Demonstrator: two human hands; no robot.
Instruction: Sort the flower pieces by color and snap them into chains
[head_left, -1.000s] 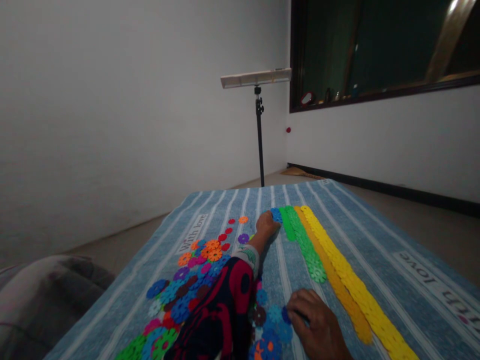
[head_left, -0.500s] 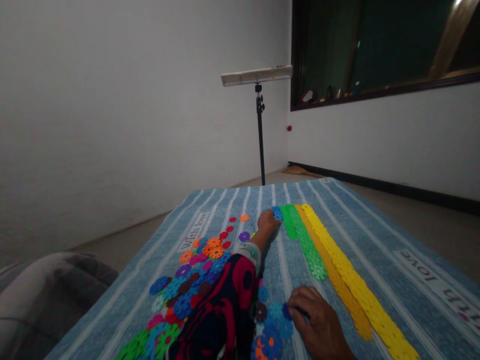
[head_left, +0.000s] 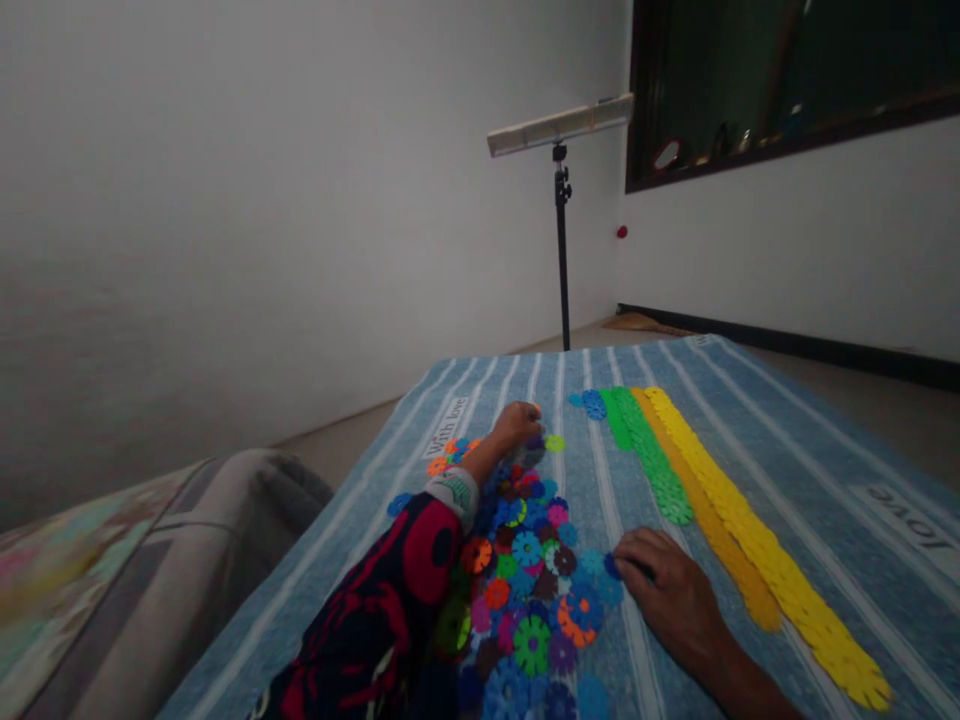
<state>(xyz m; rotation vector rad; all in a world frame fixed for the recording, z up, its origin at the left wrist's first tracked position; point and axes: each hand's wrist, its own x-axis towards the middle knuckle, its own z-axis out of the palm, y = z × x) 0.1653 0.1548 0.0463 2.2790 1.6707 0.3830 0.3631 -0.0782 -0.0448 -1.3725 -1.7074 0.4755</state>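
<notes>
Left hand (head_left: 516, 425) at orange disc (head_left: 536, 409), grip unclear; sleeve (head_left: 367, 610) hides part of mixed disc pile (head_left: 527, 547). Right hand (head_left: 667, 590) curled by dark-blue disc (head_left: 612, 566), hold unclear. Stand (head_left: 562, 250) beyond striped cloth (head_left: 787, 440).

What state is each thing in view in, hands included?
Left hand: fingers bent, grip unclear.
Right hand: fingers curled at a dark blue disc, grip unclear.
Yellow discs: overlapping in a row.
Green discs: overlapping in rows.
Mixed discs: loosely heaped.
Striped cloth: spread out.
Stand: upright.
</notes>
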